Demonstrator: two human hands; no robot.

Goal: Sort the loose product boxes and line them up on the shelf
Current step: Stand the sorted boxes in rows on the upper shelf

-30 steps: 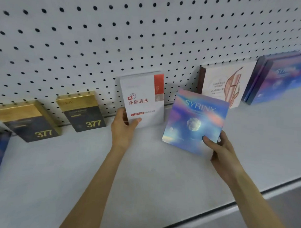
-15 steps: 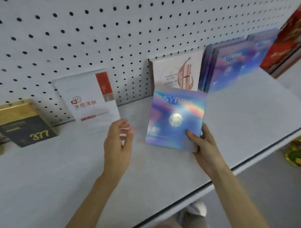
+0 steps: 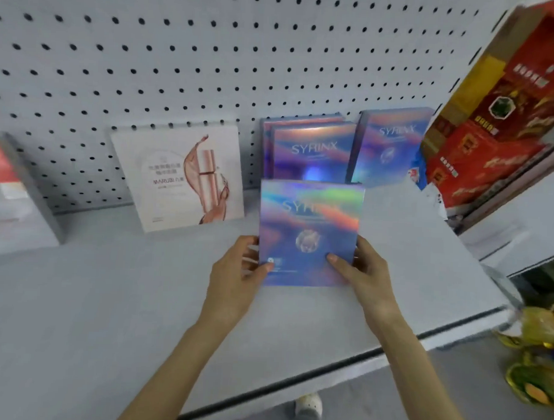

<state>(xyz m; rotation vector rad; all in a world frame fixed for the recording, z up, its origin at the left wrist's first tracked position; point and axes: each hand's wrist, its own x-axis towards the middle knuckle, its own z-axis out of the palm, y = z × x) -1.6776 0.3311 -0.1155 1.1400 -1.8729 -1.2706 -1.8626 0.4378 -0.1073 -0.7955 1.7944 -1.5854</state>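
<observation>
Both hands hold one thing at the centre of the frame: a holographic blue-violet SYRINX box (image 3: 309,233), flat and square, upright with its printed face towards the camera. The left hand (image 3: 235,280) takes its lower left corner and the right hand (image 3: 364,275) its lower right. Each thumb presses on the front face while the other fingers curl behind the side edge, so both hands are clamped on the card. Whether the bottom edge touches the flat grey shelf (image 3: 109,298) or hangs just above it I cannot tell. Gripping low on both sides probably keeps the wide, thin box square and stops it twisting. It sits just in front of the matching SYRINX boxes (image 3: 312,151) leaning against the grey perforated back panel (image 3: 181,49) at upper centre, with one more of the same kind (image 3: 387,147) beside them to the right. That alignment suggests like is being put with like, and this box seems meant for the front of that row. To the left, a white flat box with a pink bottle picture (image 3: 179,175) leans on the panel as a separate group, and a white box with a red panel (image 3: 9,194) stands at the far left edge. A tilted red and gold carton (image 3: 492,123) fills the upper right. The next step is probably to push the box back until it leans flush — gently, since the leaning boxes could slide.
</observation>
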